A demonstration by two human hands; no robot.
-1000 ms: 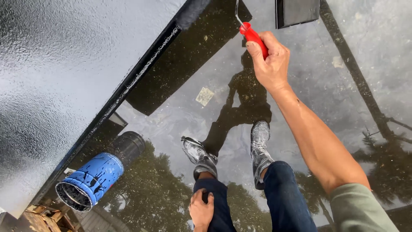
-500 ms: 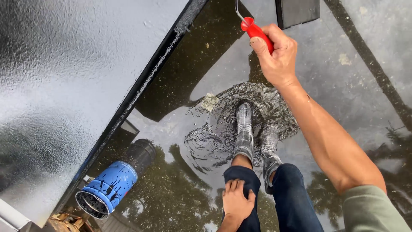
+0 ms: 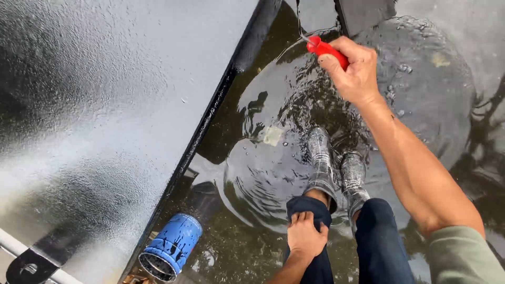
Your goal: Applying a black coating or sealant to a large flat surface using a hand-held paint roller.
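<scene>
Item: right hand (image 3: 357, 71) closed round red roller handle (image 3: 327, 50) near wet panel's (image 3: 105, 105) top edge, left hand (image 3: 305, 235) flat, ungripping, on trouser leg (image 3: 315, 210); hazard: boots (image 3: 336, 173) slipping in rippling floodwater (image 3: 263, 179), jolting roller.

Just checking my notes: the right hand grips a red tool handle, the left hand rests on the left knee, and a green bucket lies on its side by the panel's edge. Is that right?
Not quite: the bucket is blue with dark streaks, not green, as the head view shows. The rest holds: the right hand grips the red handle, the left hand rests on the left knee, and the bucket lies on its side by the edge of the panel.
</scene>
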